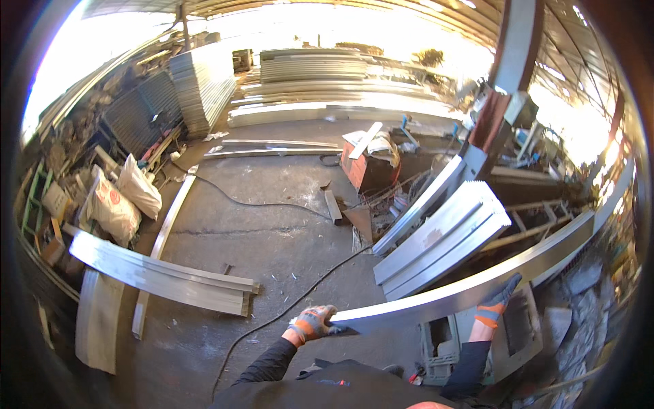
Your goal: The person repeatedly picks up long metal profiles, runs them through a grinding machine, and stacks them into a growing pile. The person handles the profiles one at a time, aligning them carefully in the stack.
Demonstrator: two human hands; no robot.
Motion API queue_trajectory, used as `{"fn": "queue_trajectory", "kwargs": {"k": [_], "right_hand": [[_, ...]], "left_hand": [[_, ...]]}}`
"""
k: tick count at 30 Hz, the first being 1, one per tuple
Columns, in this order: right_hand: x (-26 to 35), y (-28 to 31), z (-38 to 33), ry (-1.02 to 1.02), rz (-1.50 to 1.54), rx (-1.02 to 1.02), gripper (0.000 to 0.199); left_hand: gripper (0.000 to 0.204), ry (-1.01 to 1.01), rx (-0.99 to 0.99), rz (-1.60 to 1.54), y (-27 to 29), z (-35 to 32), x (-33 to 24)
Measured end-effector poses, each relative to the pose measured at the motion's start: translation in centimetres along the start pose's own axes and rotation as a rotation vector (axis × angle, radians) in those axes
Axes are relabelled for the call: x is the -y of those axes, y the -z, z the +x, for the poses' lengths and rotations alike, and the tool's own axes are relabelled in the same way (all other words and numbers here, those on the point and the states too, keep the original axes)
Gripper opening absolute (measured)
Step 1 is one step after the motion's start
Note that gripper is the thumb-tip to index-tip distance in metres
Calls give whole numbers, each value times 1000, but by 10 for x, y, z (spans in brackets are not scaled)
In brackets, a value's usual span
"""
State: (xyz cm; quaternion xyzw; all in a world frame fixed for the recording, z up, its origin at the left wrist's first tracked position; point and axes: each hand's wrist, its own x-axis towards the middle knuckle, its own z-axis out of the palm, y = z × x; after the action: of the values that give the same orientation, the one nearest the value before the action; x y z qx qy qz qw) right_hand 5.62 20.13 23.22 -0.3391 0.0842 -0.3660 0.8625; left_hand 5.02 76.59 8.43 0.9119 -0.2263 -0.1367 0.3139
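Note:
A long silvery metal profile (pixel 436 298) stretches across in front of me, running from my left hand up to the far right. My left hand (pixel 315 323), in an orange and grey work glove, is closed around its near left end. Farther along it, my right hand (pixel 496 305), gloved in dark grey with an orange cuff, grips the lower edge; the profile hides part of its fingers. Just beyond the profile leans a stack of ribbed metal panels (pixel 443 238), apart from both hands.
More metal profiles (pixel 157 273) lie at the left, beside white sacks (pixel 112 208). A dark cable (pixel 293 307) snakes over the concrete floor (pixel 266 238). A steel post (pixel 497 116) rises at the right. A red box (pixel 368 170) and long stacked panels (pixel 313 71) stand farther back.

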Motion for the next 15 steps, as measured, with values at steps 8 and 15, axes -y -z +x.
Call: {"fn": "queue_trajectory", "kwargs": {"k": [8, 15], "right_hand": [[-4, 291, 14, 142, -484, -577, 57], [24, 392, 89, 288, -1453, -799, 105]], "left_hand": [[74, 131, 584, -4, -124, 23, -64], [59, 66, 514, 99, -221, 125, -155]]}}
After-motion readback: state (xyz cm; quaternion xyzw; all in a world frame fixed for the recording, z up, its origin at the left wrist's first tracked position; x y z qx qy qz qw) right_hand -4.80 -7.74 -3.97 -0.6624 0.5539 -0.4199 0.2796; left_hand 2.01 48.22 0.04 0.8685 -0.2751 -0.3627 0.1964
